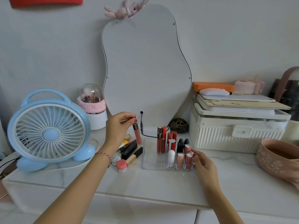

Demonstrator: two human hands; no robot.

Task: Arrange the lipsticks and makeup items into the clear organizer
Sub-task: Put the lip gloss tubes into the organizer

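Head view, left to right. Far left: blue desk fan [48, 129] on the white counter [161, 183], its cord partly hidden behind the base. Behind it: domed jar [91, 101] with pink band, contents too blurred to identify. Centre left: left hand [118, 128] raised above the counter, thumb and fingertips pinched on the dark cap of a coral lip gloss tube [137, 134], tube hanging nearly upright, just left of the clear organizer [149, 160]. Below that hand: loose lipsticks [131, 151] lying in a heap, partly hidden by the wrist, and a small pink jar [121, 165], label unreadable. Centre: pear-shaped mirror [145, 67] leaning on the wall. Organizer: left compartment bare; right compartments holding upright red, black, white and pink tubes [173, 147]. Centre right: right hand [204, 165], fingers loosely curled, fingertips touching the organizer's right end beside a pink tube; whether gripping, cannot tell. Right: ribbed white storage box [234, 135] under stacked items. Far right: pink bowl [278, 157], cut off by the frame edge.
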